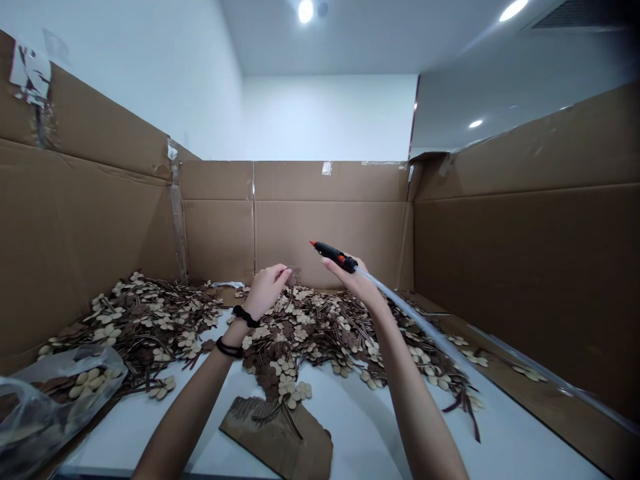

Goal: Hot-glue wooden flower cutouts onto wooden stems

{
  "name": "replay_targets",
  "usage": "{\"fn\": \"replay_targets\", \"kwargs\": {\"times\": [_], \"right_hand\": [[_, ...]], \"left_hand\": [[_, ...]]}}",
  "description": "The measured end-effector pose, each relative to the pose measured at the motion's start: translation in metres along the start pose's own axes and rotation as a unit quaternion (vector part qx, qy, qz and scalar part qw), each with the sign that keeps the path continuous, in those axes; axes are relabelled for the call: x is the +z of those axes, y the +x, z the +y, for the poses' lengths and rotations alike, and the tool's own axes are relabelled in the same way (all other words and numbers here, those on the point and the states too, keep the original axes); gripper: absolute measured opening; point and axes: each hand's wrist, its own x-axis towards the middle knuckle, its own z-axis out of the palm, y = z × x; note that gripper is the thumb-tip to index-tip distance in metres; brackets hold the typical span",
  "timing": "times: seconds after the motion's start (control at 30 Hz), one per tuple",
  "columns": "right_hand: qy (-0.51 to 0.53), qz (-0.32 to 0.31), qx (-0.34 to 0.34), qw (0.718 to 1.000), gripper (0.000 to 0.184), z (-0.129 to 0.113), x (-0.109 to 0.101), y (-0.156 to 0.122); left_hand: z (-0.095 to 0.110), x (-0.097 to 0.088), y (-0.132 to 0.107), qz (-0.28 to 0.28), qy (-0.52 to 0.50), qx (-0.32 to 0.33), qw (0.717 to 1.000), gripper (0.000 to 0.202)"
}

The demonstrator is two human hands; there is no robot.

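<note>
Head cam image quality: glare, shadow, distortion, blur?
Head view: a ceiling light blows out to white; the top-right corner falls dark; the right cardboard wall sits dim; wide-angle stretch toward the edges; glue gun fairly crisp, plastic bag softer.

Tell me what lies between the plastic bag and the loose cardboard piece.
In the head view, the left forearm crosses that stretch above white tabletop, with some flower shapes lying nearer the bag.
</note>
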Motion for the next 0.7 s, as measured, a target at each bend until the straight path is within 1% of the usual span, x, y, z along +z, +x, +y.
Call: {"fn": "replay_targets", "kwargs": {"times": [0.07, 0.13, 0.2, 0.27, 0.37, 0.5, 0.57, 0.63, 0.7], "right_hand": [[0.060, -0.042, -0.021, 0.997, 0.037, -0.002, 0.006, -0.002], [0.105, -0.081, -0.019, 0.991, 0.032, -0.002, 0.013, -0.003], [0.118, -0.107, -0.011, 0.987, 0.026, 0.001, 0.019, -0.003], [0.116, -0.120, -0.013, 0.986, 0.023, 0.005, 0.022, -0.001], [0.123, -0.128, -0.017, 0.984, 0.021, 0.010, 0.023, 0.002], [0.126, -0.116, 0.003, 0.985, 0.021, 0.008, 0.022, 0.001], [0.130, -0.130, 0.005, 0.983, 0.020, 0.008, 0.022, 0.000], [0.135, -0.130, 0.008, 0.982, 0.020, 0.010, 0.024, 0.000], [0.144, -0.106, 0.014, 0.984, 0.022, 0.015, 0.026, 0.002]], "left_hand": [[0.001, 0.002, -0.001, -0.046, -0.027, 0.008, 0.999, 0.032], [0.004, 0.004, -0.001, -0.070, -0.035, 0.017, 0.997, 0.032], [0.005, 0.006, -0.002, -0.089, -0.035, 0.022, 0.995, 0.030], [0.006, 0.008, -0.002, -0.104, -0.042, 0.026, 0.993, 0.030], [0.005, 0.010, -0.002, -0.116, -0.067, 0.030, 0.991, 0.030], [0.004, 0.013, -0.001, -0.123, -0.091, 0.027, 0.988, 0.031], [0.002, 0.015, 0.000, -0.125, -0.099, 0.039, 0.986, 0.030], [-0.003, 0.019, 0.004, -0.119, -0.120, 0.049, 0.984, 0.032], [-0.013, 0.025, 0.009, -0.099, -0.151, 0.033, 0.983, 0.038]]}}
